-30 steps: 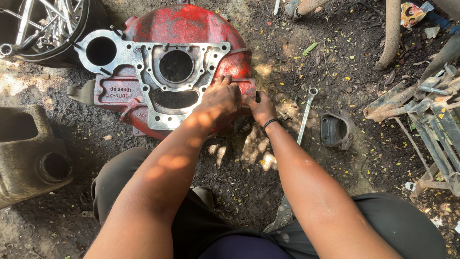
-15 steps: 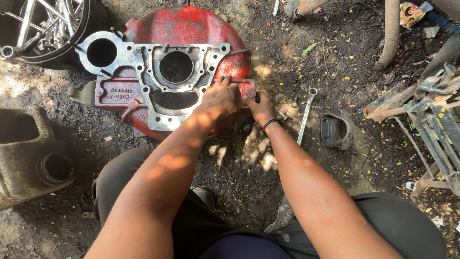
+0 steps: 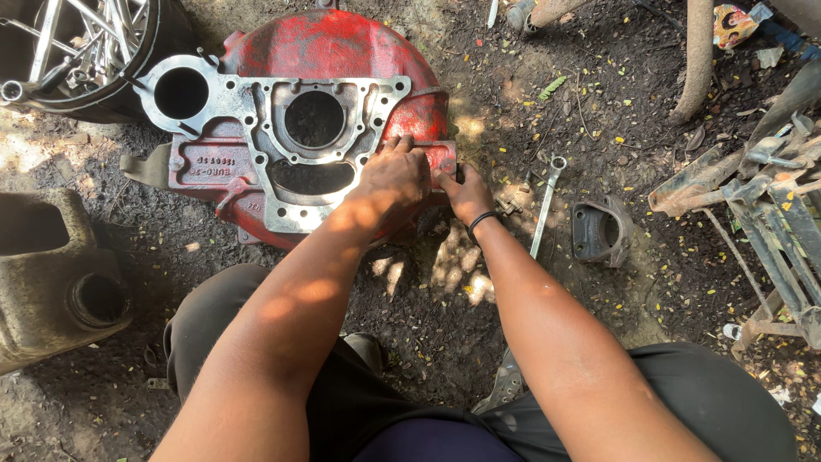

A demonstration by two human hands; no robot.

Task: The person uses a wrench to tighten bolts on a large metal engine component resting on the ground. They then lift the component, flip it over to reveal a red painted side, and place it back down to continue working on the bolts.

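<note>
Red bell housing lies flat on the dirt ground, left hand pressed on its right edge with fingers together, right hand just beside, finger grip unclear, combination wrench on soil near the right wrist.

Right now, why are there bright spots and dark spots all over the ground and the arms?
Head view: patchy sunlight falls in spots on the dirt ground, with shade between. The left hand and right hand are half lit, half shaded on the red housing. The picture is sharp; the wrench shows clearly.
</note>
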